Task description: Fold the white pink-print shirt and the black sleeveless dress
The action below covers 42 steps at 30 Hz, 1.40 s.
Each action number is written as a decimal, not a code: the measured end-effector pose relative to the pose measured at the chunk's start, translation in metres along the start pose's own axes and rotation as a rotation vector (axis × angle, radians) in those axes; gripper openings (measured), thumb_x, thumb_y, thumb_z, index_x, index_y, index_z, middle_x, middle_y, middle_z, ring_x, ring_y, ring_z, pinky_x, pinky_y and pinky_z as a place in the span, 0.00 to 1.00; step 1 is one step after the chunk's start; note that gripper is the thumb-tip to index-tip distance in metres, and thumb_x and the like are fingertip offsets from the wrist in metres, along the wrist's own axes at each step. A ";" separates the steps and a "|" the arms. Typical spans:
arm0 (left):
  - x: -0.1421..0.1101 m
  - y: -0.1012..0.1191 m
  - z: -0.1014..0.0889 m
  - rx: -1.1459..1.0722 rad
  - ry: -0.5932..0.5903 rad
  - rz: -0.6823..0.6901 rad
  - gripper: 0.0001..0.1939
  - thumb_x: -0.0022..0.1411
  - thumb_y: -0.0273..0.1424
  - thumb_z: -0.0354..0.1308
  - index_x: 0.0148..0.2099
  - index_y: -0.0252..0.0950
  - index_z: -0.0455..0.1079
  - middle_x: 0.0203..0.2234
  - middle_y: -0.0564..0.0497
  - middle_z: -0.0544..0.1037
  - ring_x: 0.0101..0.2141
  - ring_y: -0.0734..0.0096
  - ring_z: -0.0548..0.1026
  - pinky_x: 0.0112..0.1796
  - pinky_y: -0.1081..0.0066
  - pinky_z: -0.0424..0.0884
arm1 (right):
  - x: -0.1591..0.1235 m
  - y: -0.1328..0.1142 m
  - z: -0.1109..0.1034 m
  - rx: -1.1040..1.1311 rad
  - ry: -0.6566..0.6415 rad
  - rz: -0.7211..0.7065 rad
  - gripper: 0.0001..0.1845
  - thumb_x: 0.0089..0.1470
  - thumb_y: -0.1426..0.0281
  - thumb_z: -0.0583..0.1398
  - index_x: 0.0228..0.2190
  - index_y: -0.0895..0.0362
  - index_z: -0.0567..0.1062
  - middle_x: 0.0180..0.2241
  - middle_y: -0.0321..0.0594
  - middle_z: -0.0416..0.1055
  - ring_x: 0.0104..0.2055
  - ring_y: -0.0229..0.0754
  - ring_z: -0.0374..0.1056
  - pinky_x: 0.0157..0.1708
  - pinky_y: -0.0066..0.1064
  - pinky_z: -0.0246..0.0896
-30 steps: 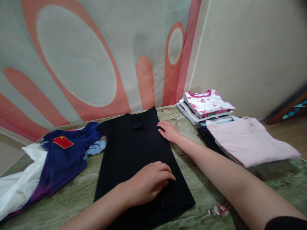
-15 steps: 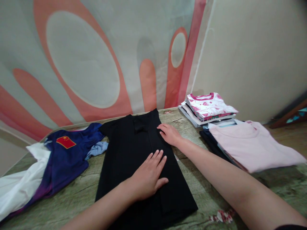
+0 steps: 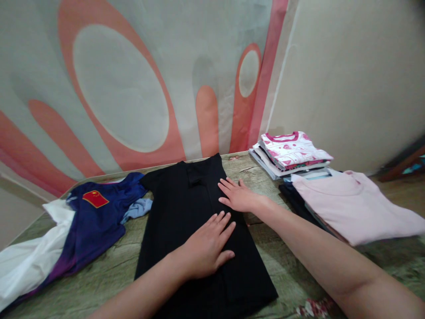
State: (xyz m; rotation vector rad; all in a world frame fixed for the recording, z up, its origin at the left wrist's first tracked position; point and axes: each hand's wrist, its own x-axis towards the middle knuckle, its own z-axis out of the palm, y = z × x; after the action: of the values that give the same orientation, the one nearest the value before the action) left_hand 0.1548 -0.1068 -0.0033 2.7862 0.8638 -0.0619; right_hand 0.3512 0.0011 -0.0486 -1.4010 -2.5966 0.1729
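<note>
Lying on the greenish wood-grain bench [image 3: 102, 277], the black short-sleeved cloth shirt [image 3: 177, 217] looks part-folded from my end, left sleeve [image 3: 151, 180] out; my left hand [image 3: 209, 246] and right hand [image 3: 237, 196] rest spread on it, gripping nothing; navy cloth shirt [image 3: 94, 228] lies loose, pale-pink cloth shirt [image 3: 357, 208] folded

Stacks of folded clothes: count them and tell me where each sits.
2, both right of the black fabric shirt: the farther stack, topped in pink-printed white; the nearer stack, topped in plain pale pink.
</note>
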 end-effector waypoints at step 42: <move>0.155 -0.136 -0.047 0.008 0.282 -0.352 0.24 0.62 0.20 0.44 0.58 0.33 0.68 0.55 0.46 0.72 0.55 0.69 0.69 0.55 0.73 0.62 | 0.016 -0.022 0.021 0.095 0.260 -0.034 0.24 0.63 0.67 0.49 0.57 0.64 0.65 0.60 0.54 0.60 0.64 0.49 0.53 0.61 0.46 0.48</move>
State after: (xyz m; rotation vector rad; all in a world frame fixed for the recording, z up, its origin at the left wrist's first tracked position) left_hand 0.2045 0.0988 -0.0012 2.6544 1.4163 0.2762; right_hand 0.3203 0.0021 -0.0628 -1.2550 -2.3658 0.1006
